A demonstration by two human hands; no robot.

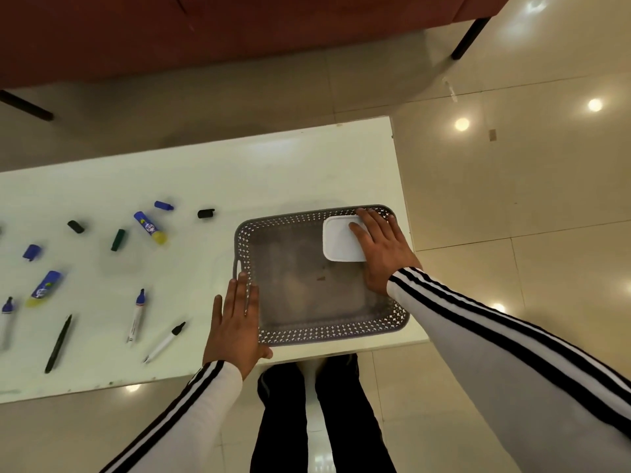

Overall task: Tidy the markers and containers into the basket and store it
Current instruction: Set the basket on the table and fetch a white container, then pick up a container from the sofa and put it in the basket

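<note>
The right hand [382, 247] lies on the right side of a white square container [341, 244], fingers straight and spread, thumb laid across the lid, not curled round it. The container sits in the far right corner of a grey basket [321, 336] with a perforated rim. The left hand [235, 322] rests flat with straight fingers together along the basket's left rim, just beside the handle slot, holding nothing. The basket stands at the right end of a white table [205, 172], close to its near edge. To the left, well apart from the basket, loose items are scattered on the table: a blue-tipped marker [136, 315], a black-tipped marker [164, 342], a black pen [58, 343], two blue and yellow tubes [150, 227] [44, 288], a blue cap [164, 205], a black cap [206, 213] and a green cap [118, 240]. Both arms wear white sleeves [495, 322] with black stripes.
</note>
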